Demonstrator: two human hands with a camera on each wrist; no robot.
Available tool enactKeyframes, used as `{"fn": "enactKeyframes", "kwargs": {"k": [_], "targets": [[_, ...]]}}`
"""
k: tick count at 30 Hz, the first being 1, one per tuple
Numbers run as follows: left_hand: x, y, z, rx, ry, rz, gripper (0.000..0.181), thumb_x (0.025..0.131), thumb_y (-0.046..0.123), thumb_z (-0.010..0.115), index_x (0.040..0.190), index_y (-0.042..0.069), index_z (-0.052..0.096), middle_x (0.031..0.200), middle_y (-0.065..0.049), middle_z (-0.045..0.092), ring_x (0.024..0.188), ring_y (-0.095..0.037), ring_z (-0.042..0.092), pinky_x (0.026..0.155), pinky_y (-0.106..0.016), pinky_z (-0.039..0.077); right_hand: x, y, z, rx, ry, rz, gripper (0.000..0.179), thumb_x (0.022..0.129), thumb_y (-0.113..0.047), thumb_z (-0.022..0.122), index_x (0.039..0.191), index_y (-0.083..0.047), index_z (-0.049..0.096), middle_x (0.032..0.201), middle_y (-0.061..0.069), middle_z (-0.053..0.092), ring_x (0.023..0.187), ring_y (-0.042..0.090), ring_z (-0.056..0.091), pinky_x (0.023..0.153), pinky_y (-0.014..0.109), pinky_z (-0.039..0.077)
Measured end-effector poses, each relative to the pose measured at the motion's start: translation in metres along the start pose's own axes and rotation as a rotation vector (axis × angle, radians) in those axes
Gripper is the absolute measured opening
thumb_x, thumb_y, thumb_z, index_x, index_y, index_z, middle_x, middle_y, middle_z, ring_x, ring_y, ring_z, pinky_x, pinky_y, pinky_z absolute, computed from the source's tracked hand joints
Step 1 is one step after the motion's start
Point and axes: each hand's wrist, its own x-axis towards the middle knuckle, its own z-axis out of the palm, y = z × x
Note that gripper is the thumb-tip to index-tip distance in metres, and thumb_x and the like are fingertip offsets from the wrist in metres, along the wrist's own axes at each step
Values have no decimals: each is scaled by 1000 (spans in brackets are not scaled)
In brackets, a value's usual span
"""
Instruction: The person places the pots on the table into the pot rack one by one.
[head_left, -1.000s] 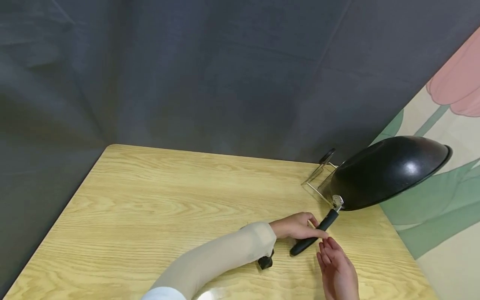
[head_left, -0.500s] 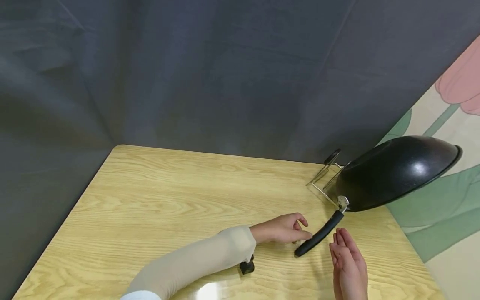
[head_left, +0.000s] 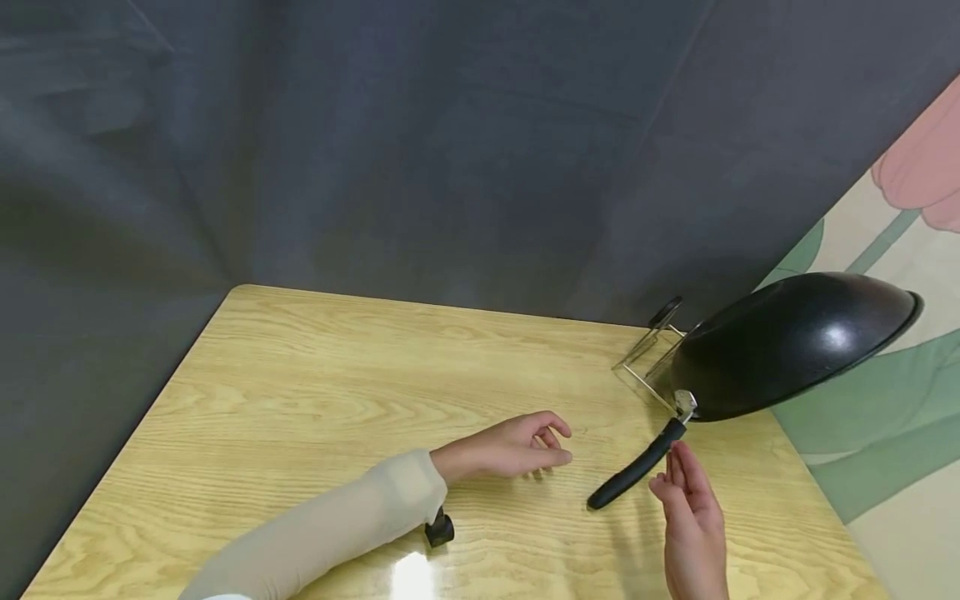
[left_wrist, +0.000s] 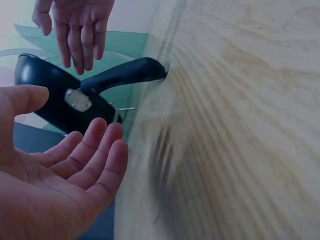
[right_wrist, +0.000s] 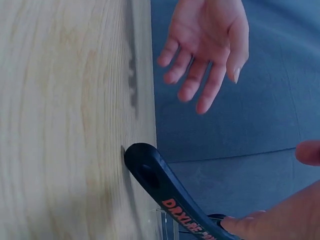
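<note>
A black wok (head_left: 795, 346) stands tilted on its side at the right of the table, its black handle (head_left: 637, 467) sloping down onto the wood. Behind that handle a metal wire rack (head_left: 648, 387) stands against the wok. My right hand (head_left: 693, 521) is just right of the handle, fingers fairly straight and fingertips right at its upper part; the right wrist view shows them beside the lettered grip (right_wrist: 175, 200). To the left of the handle, apart from it, my left hand (head_left: 517, 446) hovers over the table with loosely bent fingers and nothing in them.
The wood-grain table (head_left: 337, 400) spreads left of the wok. A dark cloth (head_left: 450, 167) hangs along its back and left side, and a flower-patterned cloth (head_left: 885, 442) lines the right. A small black device (head_left: 439, 528) sits at my left wrist.
My left hand has moved left, off the wok handle. My right hand shifted slightly right, then its fingertips came up to the handle's upper part. The wok stays tilted in place.
</note>
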Motion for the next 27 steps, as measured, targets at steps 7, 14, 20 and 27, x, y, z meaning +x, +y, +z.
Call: {"fn": "enactKeyframes", "kwargs": {"k": [7, 14, 20, 27], "targets": [[-16, 1, -14, 69, 39, 11, 39, 102, 31, 66, 137, 16, 55, 111, 6, 60, 95, -24, 68, 71, -35, 56, 3, 0, 7, -39, -16, -30, 70, 102, 12, 41, 162, 2, 8, 170, 17, 4, 155, 20, 6, 120, 27, 17], [-31, 3, -23, 268, 82, 61, 41, 102, 36, 64, 139, 20, 54, 114, 8, 60, 96, -7, 62, 78, -27, 53, 6, -3, 12, -167, -104, 17, 72, 106, 0, 48, 164, -5, 7, 171, 8, 0, 155, 19, 1, 119, 26, 17], [-45, 6, -28, 505, 121, 131, 50, 103, 36, 62, 147, 17, 48, 128, -3, 58, 101, -12, 59, 82, -26, 51, 10, 0, 18, -251, -180, -33, 72, 106, -5, 52, 164, -5, 8, 170, 6, 3, 155, 23, 1, 117, 22, 21], [-59, 4, -35, 710, 185, 161, 54, 104, 36, 62, 150, 13, 46, 132, -7, 58, 78, -9, 56, 78, -30, 51, 12, 3, 27, -404, -239, -149, 70, 106, -6, 55, 164, -7, 15, 169, 7, 9, 154, 32, 8, 111, 13, 24]]}}
